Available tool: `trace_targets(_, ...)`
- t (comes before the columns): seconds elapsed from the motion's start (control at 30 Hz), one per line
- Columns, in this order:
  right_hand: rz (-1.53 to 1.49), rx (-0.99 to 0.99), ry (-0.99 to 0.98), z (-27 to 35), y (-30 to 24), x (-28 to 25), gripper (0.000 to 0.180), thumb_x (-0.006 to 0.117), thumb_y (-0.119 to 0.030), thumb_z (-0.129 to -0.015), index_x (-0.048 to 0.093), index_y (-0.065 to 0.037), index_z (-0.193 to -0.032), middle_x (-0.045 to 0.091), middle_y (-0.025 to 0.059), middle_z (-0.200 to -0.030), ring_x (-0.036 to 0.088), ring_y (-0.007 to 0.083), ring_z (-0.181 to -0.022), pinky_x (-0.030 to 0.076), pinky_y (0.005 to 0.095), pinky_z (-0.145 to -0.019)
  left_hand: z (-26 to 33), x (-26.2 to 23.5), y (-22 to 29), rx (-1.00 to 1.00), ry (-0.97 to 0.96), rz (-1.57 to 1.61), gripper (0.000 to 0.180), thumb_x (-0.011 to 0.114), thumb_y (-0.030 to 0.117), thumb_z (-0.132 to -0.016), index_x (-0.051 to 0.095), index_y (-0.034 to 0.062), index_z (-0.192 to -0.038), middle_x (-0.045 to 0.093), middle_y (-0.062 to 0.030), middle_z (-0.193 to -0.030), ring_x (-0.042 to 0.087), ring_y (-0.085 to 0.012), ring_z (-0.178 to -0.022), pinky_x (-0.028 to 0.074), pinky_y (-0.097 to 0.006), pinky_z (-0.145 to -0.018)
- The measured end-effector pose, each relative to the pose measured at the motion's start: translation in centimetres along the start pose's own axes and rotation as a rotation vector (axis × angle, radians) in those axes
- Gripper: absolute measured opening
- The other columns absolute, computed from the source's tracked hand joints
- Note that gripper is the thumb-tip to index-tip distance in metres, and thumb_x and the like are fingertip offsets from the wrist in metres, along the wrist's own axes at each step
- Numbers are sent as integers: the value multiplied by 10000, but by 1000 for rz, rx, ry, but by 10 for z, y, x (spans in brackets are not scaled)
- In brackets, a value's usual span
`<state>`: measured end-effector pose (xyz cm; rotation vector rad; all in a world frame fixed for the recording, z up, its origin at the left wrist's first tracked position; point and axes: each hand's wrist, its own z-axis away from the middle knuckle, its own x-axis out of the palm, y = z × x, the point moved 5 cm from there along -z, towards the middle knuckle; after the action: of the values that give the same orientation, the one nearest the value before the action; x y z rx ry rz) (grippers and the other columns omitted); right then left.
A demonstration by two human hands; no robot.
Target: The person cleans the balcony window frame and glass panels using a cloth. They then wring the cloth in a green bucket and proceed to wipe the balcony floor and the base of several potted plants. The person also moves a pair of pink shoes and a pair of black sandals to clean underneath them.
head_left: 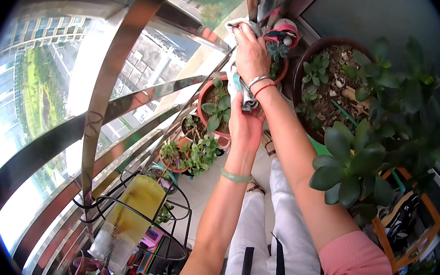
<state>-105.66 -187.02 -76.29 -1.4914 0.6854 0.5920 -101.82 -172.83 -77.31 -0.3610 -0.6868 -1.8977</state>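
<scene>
A greyish-white cloth (236,86) with a teal patch hangs bunched between my two hands. My right hand (252,56), with a silver bangle and a red cord at the wrist, grips its upper part against the corner of the metal railing (174,21). Lower down, my left hand (244,131) holds the bunched lower end from below, thumb up along it, other fingers mostly hidden. A green bangle circles that forearm. Just left of the cloth stands a terracotta pot (204,100) with a leafy plant; another plant (277,50) grows beside my right hand.
A large dark pot (300,66) and a tall succulent (351,164) crowd the right side. Smaller potted plants (204,152) line the railing's foot. A black wire rack (187,223) holds a yellowish clear plastic container (138,201). Beyond the bars lies a deep drop to streets.
</scene>
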Motion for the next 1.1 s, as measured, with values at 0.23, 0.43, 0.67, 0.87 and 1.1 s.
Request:
trace_targets(0.23, -122, -76, -84, 28, -15, 4, 294, 498, -55, -875, 601, -41, -1150, 586, 92, -1240, 584, 337, -993, 481, 394, -881, 36, -28, 2, -14, -3, -78, 409, 453, 357, -956, 505, 81, -1253, 584, -65, -1221, 551, -240, -1099, 438, -431, -939)
trace_targets(0.43, -550, -67, -108, 74, -20, -8, 274, 463, -74, -923, 590, 50, -1131, 596, 213, -1190, 567, 376, -1093, 454, 402, -942, 65, -40, 12, 94, 61, 11, 461, 403, 426, -967, 491, 142, -1319, 542, -45, -1330, 510, -231, -1213, 380, -473, -1020)
trace_targets(0.67, 94, -193, -186, 52, -47, 37, 400, 497, -92, -880, 515, -57, -1278, 524, 84, -1308, 571, 316, -975, 513, 404, -828, 9, -43, 29, -46, -74, 141, 504, 327, 420, -1019, 438, 73, -1368, 491, -131, -1377, 471, -311, -1264, 383, -497, -1061)
trace_targets(0.87, -26, -184, -317, 68, -50, 49, 416, 466, -94, -880, 486, -97, -1295, 484, 68, -1344, 573, 328, -975, 509, 420, -833, 26, -63, 25, 8, -48, 161, 531, 314, 441, -1019, 417, 69, -1383, 475, -142, -1390, 456, -330, -1274, 366, -522, -1072)
trace_targets(1.1, -280, -60, -485, 109, -53, 30, 323, 445, -88, -898, 568, -31, -1192, 575, 116, -1226, 588, 349, -1024, 480, 433, -892, 77, -76, 7, -2, 45, 163, 480, 315, 399, -1025, 450, 85, -1361, 506, -99, -1370, 466, -277, -1272, 374, -476, -1072)
